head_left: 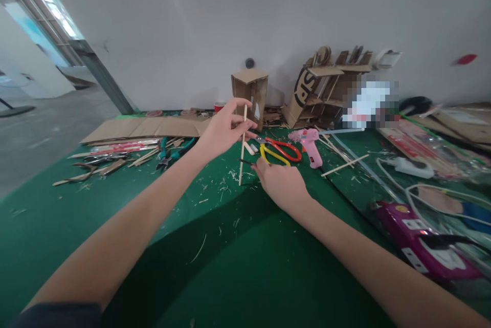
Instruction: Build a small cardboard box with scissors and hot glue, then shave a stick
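Note:
My left hand [224,128] pinches a thin wooden stick [241,156] near its top and holds it upright, its lower end resting on the green mat [126,225]. My right hand [280,182] lies low on the mat just right of the stick's foot, fingers curled round a small dark tool whose tip points at the stick; what the tool is I cannot make out. Yellow-handled scissors [273,155] and red-handled scissors [286,148] lie right behind that hand. Wood shavings are scattered round the stick.
A pink glue gun [311,145] lies right of the scissors. Teal pliers [172,151], sticks and flat cardboard [146,127] sit at the left. A cardboard box [250,91] and cardboard shelf model [326,87] stand by the wall. A magenta toy car [418,241], cables and packets fill the right.

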Demonstrator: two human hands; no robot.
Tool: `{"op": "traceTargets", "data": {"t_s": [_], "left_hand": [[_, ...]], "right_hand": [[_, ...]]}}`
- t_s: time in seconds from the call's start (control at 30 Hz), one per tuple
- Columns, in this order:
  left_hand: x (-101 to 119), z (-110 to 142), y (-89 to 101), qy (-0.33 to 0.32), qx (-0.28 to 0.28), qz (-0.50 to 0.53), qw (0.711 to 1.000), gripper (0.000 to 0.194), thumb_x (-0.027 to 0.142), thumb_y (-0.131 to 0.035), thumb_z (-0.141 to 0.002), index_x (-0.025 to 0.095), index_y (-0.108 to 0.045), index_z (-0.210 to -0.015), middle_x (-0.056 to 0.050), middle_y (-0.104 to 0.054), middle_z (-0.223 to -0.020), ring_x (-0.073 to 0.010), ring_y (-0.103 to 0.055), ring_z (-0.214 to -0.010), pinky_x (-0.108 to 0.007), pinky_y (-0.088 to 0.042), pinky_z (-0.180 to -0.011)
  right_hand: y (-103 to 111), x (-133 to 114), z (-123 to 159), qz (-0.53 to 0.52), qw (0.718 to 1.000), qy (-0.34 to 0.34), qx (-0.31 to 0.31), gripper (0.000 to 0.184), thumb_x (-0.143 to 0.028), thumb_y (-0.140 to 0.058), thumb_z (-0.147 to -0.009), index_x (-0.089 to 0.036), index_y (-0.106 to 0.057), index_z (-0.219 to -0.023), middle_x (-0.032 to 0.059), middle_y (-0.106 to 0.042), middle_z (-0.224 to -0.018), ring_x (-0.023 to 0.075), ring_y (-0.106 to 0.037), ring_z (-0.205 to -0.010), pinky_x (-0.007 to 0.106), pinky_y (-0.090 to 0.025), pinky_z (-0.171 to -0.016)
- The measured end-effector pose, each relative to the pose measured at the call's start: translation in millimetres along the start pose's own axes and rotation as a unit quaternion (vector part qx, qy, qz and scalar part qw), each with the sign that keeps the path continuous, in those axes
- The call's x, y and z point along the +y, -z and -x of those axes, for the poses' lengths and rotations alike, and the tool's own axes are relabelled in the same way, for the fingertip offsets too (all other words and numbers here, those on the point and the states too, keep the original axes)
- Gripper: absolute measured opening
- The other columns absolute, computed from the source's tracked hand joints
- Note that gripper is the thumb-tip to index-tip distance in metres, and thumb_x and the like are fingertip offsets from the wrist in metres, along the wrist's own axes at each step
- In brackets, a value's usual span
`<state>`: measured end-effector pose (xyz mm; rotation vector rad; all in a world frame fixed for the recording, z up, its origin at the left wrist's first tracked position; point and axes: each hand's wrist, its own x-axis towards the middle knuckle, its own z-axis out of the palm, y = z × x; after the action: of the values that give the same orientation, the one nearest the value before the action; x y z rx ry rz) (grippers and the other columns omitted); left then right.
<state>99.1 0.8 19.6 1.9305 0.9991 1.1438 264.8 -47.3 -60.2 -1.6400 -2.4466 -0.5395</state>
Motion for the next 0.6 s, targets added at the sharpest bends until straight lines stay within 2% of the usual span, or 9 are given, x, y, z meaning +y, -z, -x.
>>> {"op": "traceTargets", "data": {"t_s": [0.2,0.27,0.47,0.6], "left_hand": [[5.0,2.7,0.8,0.015,0.029,-0.043,0.999,0.031,0.018,-0.049,-0.092,0.02,-0.042,-0.122,-0.005,-0.069,-0.092,-0.0122,-0.07,-0.07,-0.022,-0.058,-0.064],[5.8,3.2,1.0,0.009,0.031,-0.048,0.998,0.032,0.017,-0.05,-0.091,0.019,-0.043,-0.122,-0.004,-0.069,-0.088,-0.0122,-0.07,-0.069,-0.021,-0.058,-0.063],[3.5,2.6,0.9,-0.005,0.036,-0.046,0.998,0.034,0.017,-0.055,-0.088,0.02,-0.045,-0.121,0.0,-0.067,-0.078,-0.0128,-0.07,-0.067,-0.021,-0.059,-0.06],[0.7,1.5,0.8,0.001,0.046,-0.044,0.998,0.034,0.016,-0.055,-0.088,0.02,-0.045,-0.12,0.0,-0.065,-0.076,-0.0129,-0.07,-0.066,-0.022,-0.059,-0.061]], "right_hand": [[-1.5,-2.7,10.4,-0.02,0.997,0.04,-0.06,0.037,-0.038,-0.025,-0.1,-0.019,-0.057,-0.098,0.0052,-0.066,-0.06,0.022,-0.065,-0.054,0.025,-0.024,-0.046],[-0.9,-2.4,11.2,-0.02,0.997,0.045,-0.06,0.038,-0.038,-0.025,-0.1,-0.019,-0.058,-0.098,0.0054,-0.066,-0.061,0.0222,-0.065,-0.054,0.025,-0.024,-0.046],[3.9,-0.2,1.7,-0.017,0.999,-0.009,-0.028,0.042,-0.039,-0.021,-0.101,-0.019,-0.058,-0.101,0.0063,-0.066,-0.062,0.0222,-0.066,-0.057,0.025,-0.025,-0.047],[1.6,-2.0,8.1,-0.021,0.996,0.043,-0.075,0.038,-0.039,-0.026,-0.1,-0.019,-0.058,-0.101,0.0064,-0.067,-0.063,0.0226,-0.066,-0.056,0.026,-0.028,-0.047]]}}
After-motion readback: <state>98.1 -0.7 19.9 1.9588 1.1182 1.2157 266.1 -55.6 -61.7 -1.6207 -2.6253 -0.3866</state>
